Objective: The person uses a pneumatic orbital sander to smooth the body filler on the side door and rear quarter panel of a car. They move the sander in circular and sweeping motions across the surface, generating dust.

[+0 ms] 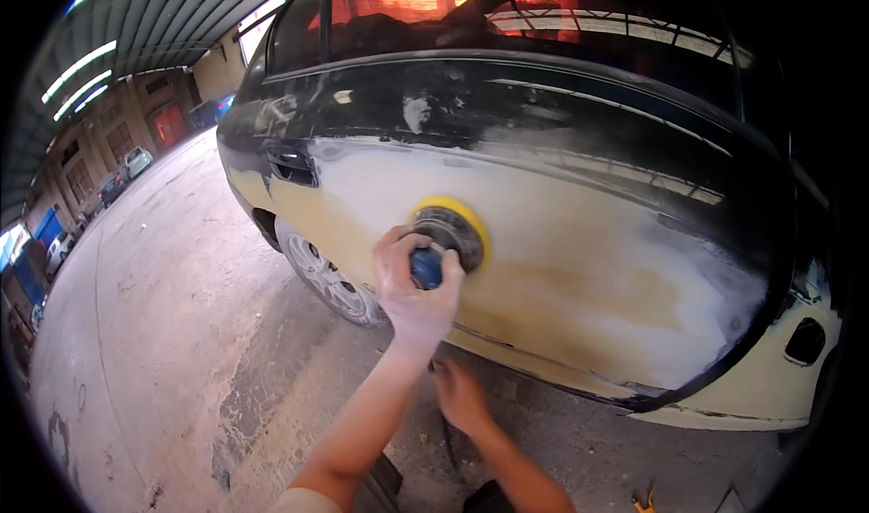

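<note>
My left hand (412, 300) grips the blue top of a round sander (450, 230) with a dark body and yellow pad, held against the car door (579, 241). The door's middle is coated in pale grey-white and beige filler or primer, with black paint above. Lower down, below the sander, my right hand (457, 395) has its fingers curled around a dark hose (448, 436) that runs down toward the floor.
A wheel (321, 278) sits at the car's lower left. Cream bodywork (769, 377) continues at the right. A yellow-handled tool (644, 504) lies on the concrete floor (154, 332). Parked cars (136, 162) stand along the far wall of the open-sided workshop.
</note>
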A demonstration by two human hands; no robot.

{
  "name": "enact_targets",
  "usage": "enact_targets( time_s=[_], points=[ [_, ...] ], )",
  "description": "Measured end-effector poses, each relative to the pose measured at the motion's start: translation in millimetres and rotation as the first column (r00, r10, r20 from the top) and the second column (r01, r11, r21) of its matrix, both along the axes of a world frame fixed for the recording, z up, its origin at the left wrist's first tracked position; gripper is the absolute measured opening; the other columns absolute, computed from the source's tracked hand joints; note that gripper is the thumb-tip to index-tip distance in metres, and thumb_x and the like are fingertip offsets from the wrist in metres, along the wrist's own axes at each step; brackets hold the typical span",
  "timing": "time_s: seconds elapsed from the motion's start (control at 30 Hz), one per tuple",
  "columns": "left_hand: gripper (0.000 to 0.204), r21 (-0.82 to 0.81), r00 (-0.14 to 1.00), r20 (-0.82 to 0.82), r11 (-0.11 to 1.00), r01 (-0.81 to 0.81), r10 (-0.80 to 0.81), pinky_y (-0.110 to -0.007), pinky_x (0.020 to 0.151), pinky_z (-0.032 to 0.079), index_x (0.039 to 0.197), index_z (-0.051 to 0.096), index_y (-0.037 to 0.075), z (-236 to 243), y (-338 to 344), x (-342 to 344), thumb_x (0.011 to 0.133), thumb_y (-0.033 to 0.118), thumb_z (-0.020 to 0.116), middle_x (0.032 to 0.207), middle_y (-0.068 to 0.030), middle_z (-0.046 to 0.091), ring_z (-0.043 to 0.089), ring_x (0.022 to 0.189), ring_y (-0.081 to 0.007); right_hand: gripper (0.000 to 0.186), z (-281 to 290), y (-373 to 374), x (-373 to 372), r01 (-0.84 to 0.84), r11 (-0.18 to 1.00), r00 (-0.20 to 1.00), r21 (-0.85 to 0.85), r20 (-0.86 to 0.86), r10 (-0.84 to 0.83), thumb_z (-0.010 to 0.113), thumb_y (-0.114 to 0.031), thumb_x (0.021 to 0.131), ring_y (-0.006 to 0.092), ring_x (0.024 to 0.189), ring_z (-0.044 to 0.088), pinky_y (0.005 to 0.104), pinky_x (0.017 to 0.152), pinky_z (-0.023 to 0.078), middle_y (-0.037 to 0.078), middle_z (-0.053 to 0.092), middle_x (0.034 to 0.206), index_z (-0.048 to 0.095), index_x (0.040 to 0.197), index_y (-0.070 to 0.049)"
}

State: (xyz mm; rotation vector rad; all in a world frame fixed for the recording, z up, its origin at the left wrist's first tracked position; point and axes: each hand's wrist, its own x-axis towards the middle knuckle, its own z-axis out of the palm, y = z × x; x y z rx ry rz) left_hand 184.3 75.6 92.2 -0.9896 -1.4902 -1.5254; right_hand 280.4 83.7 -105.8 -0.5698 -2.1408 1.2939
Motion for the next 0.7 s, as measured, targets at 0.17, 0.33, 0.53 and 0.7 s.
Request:
enact_targets(
  time_s=[0.17,0.33,0.53,0.7],
  points=[
    [0.029,0.048,0.992,0.114,0.997,-0.064,0.058,-0.042,0.095,0.048,0.105,0.061,0.001,-24,-34,-81,0.079,0.004,0.074,0.109,-0.0169,0.063,0.061,0.103,-0.032,0.019,89,68,114,0.343,0.83,0.935,0.44,-0.248,-0.254,0.069,-0.009,0.091,0.0363,0.097,0.07,0.0421,0.086,0.055,0.018,0.072,0.108,0.072,0.109,-0.002],
    [0.027,0.064,0.967,0.239,0.993,-0.102,0.084,-0.04,0.093,0.048,0.105,0.062,0.001,-23,-56,-143,0.082,0.006,0.074,0.106,-0.0151,0.062,0.061,0.1,-0.0308,0.022,196,154,192,0.663,0.264,0.746,0.7,-0.591,-0.307,0.059,-0.001,0.097,0.0342,0.112,0.062,0.0423,0.101,0.048,0.019,0.066,0.121,0.066,0.118,0.003],
    [0.028,0.028,1.0,0.004,1.0,-0.005,0.005,-0.039,0.092,0.051,0.102,0.063,0.002,-25,-33,-94,0.077,0.003,0.075,0.108,-0.0164,0.065,0.064,0.102,-0.0285,0.045,290,201,211,0.569,-0.202,0.612,0.797,-0.575,-0.543,0.053,-0.024,0.105,0.0316,0.143,0.045,0.0437,0.119,0.035,0.015,0.048,0.153,0.053,0.147,-0.008],
    [0.028,0.069,0.994,0.108,0.997,0.017,-0.025,-0.04,0.095,0.051,0.101,0.064,0.003,-26,-46,-108,0.075,0.003,0.075,0.112,-0.0183,0.066,0.065,0.104,-0.0314,0.059,301,217,194,0.418,-0.322,0.59,0.85,-0.523,-0.616,0.047,-0.044,0.106,0.0331,0.147,0.041,0.0466,0.121,0.031,0.013,0.043,0.16,0.046,0.154,-0.011]
  ],
)
